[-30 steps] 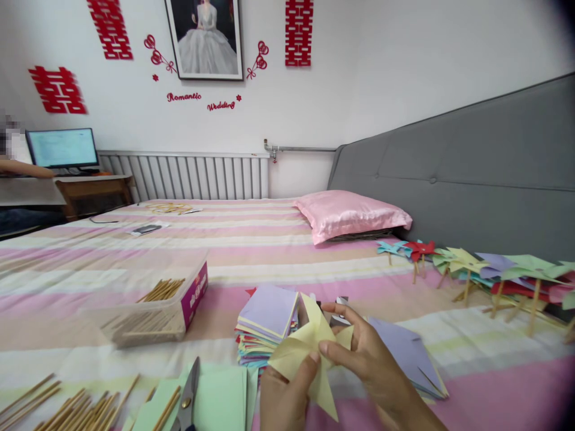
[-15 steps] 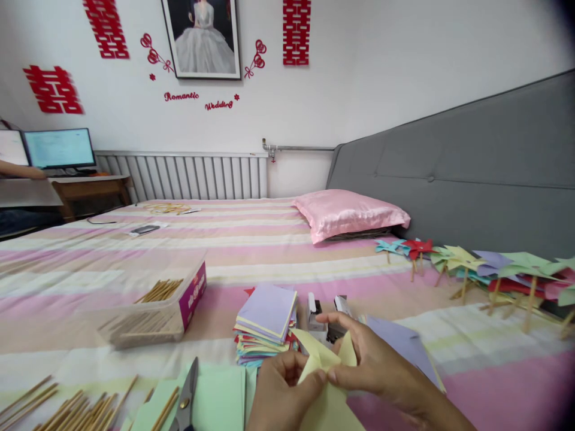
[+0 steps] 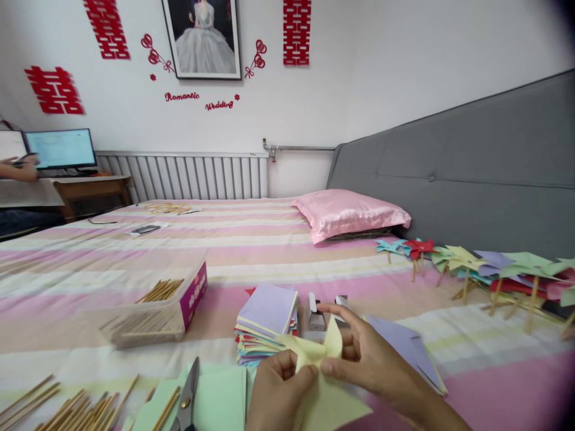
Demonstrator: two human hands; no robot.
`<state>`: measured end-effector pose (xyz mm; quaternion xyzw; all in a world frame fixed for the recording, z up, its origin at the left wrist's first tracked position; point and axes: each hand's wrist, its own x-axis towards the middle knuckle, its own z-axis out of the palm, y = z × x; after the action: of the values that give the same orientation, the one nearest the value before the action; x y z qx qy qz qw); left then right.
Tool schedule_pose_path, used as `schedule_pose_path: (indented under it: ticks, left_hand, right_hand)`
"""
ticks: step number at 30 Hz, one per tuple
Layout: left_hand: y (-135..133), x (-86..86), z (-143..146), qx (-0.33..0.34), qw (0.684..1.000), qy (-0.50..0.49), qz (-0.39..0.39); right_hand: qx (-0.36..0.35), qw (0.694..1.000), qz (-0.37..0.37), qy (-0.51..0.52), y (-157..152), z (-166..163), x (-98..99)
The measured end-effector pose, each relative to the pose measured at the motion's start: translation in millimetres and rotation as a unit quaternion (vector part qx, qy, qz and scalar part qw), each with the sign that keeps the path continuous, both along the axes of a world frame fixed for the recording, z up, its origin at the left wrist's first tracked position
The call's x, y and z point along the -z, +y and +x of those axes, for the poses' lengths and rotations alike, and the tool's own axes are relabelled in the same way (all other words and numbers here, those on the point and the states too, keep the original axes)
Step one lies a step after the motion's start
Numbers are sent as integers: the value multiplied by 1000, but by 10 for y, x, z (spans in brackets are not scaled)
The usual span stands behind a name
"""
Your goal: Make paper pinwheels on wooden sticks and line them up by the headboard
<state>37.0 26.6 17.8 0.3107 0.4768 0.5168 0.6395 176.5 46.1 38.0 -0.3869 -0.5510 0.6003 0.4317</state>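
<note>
My left hand and my right hand both pinch a pale yellow folded paper pinwheel low in the middle of the view, thumbs meeting at its centre. One pointed flap stands up between my fingers. Just behind it lies a stack of coloured paper squares with a lilac sheet on top, and a small stapler beside it. A lilac paper piece lies under my right wrist.
Scissors and green paper lie at the lower left beside wooden sticks. A clear box of sticks stands on the striped bed. Finished pinwheels are heaped at the right. A pink pillow lies behind; another person's hand is far left.
The yellow paper dropped lower and I folded its points inward toward the centre. The stapler behind it came into sight. The other person's hand at far left lifted.
</note>
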Motion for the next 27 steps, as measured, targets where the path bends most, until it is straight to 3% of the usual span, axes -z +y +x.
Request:
schedule_pose_path:
  ticks: [4, 6, 8, 10, 13, 18, 23, 27]
  left_hand:
    - [29, 8, -100, -62, 996, -50, -30]
    - [20, -38, -130, -97, 993, -64, -37]
    - [3, -98, -138, -125, 988, -79, -38]
    - [-8, -151, -131, -133, 985, -102, -43]
    - [-11, -197, -112, -128, 980, -137, -60]
    - [-2, -177, -98, -122, 977, -163, -62]
    - [-5, -112, -93, -76, 975, -204, -45]
    - [8, -56, -88, -78, 976, -204, -22]
  right_hand:
    - [130, 983, 120, -49, 7, 31, -84]
    - [148, 973, 161, -78, -48, 54, -176]
    - [94, 974, 172, -115, -123, 60, -253]
    - [-8, 972, 164, -170, -188, 37, -280]
    - [-102, 953, 159, -235, -215, -35, -217]
    - [-75, 950, 195, -230, -131, -129, -72]
    - [-29, 956, 202, -209, -114, -161, -67]
    - [-16, 973, 164, -162, -102, -194, -40]
